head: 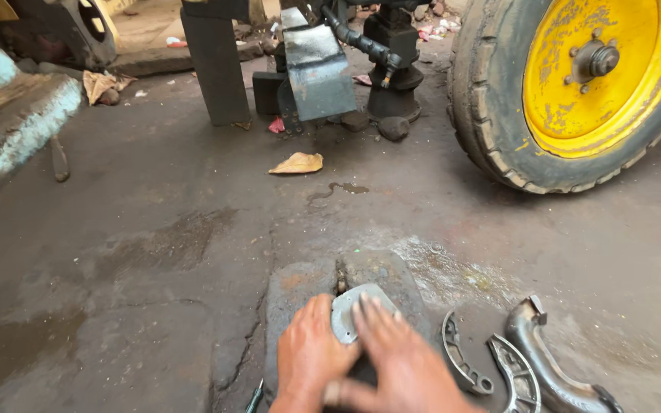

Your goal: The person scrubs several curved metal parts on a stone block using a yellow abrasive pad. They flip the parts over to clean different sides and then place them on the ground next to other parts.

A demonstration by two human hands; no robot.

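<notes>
Big yellow-rimmed wheel (pixel 575 84) upright at far right, well apart from the work. Dark metal stand (pixel 315 69) with a hose at top centre, a thick post (pixel 216 61) beside it. Worn pale blue ledge (pixel 9 115) along the left edge. Oil-stained concrete floor (pixel 131 252) everywhere else, with a crumpled brown leaf (pixel 297 163) lying between stand and hands.

Nearer in: flat stone block (pixel 380 271) set in the floor at bottom centre. Just right of it, two curved brake shoes (pixel 491 363) and a bent metal pipe (pixel 545 359), lying apart from both hands.

On the block: small grey metal plate (pixel 350 310), flat, roughly oblong, long axis running away from the body and tilted slightly left. Sits directly ahead of the fingers, between the two hands and partly under them.

Left hand (pixel 311 356) flat, fingers together, fingertips resting at the plate's near left edge. Right hand (pixel 399 363) laid over the plate's right side, fingers (pixel 372 321) spread and pressing down, nothing pinched or closed around. Right hand covers more of the plate, so counts as the nearer one; left only borders it. Thin green-handled tool (pixel 255 398) on the floor just left of the left wrist, untouched.
</notes>
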